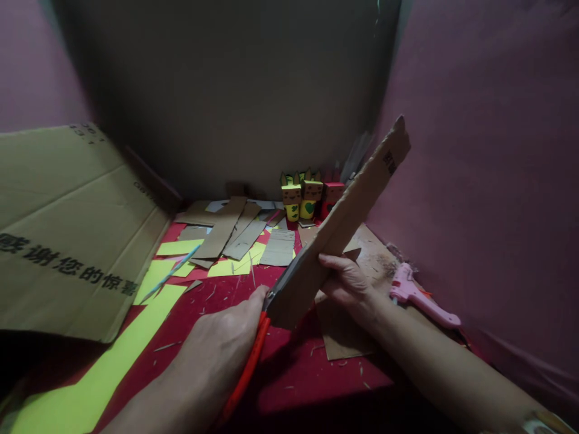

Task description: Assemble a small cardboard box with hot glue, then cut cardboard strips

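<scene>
A long strip of brown cardboard (357, 199) slants up to the right across the middle of the view. My right hand (346, 280) is closed around its right edge, thumb on the near face. At the strip's lower left end, my left hand (230, 334) holds red-handled scissors (250, 367), fingers mostly hidden behind the back of the hand. The dark blades lie along the strip's left edge.
A large printed cardboard sheet (76, 229) stands at the left. Cardboard pieces (221, 232) and yellow paper (108, 355) lie on the red surface (217, 301). Small box-headed figures (292, 202) stand at the back; a pink glue gun (420, 295) lies right.
</scene>
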`<action>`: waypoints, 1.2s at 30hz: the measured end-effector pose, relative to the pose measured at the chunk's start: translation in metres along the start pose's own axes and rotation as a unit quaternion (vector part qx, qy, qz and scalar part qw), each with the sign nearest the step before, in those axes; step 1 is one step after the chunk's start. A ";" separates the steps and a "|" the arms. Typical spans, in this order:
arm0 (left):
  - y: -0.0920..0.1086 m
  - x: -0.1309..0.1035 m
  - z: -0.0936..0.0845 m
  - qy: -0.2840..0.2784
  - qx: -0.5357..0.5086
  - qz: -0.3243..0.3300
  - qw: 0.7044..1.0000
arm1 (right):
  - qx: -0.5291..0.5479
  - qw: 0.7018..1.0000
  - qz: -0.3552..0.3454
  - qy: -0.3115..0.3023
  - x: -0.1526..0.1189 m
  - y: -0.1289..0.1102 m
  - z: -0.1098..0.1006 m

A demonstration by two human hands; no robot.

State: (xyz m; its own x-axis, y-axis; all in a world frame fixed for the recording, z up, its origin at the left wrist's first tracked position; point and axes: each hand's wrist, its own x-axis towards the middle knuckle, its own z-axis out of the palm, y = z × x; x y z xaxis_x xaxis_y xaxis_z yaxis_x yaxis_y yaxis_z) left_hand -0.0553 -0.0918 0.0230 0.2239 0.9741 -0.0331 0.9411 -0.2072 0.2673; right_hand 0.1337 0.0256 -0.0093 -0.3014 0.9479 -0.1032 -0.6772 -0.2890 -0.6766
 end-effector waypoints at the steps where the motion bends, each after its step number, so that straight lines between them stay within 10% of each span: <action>1: -0.001 0.000 0.002 0.009 0.004 0.005 1.000 | -0.001 1.000 0.002 -0.001 0.000 0.000 0.000; 27: 0.004 0.000 0.001 0.038 -0.064 0.003 0.997 | -0.012 1.000 0.016 -0.007 -0.003 0.004 0.002; 36: -0.011 0.003 0.022 0.112 0.130 0.039 0.984 | -0.006 1.000 0.011 -0.024 -0.006 0.006 0.004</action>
State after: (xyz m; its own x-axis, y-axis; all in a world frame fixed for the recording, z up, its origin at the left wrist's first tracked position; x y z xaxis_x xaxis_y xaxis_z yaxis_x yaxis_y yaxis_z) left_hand -0.0591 -0.0885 -0.0016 0.2646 0.9438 0.1980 0.9626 -0.2709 0.0045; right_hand 0.1290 0.0174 -0.0096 -0.3487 0.9335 -0.0841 -0.6621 -0.3088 -0.6828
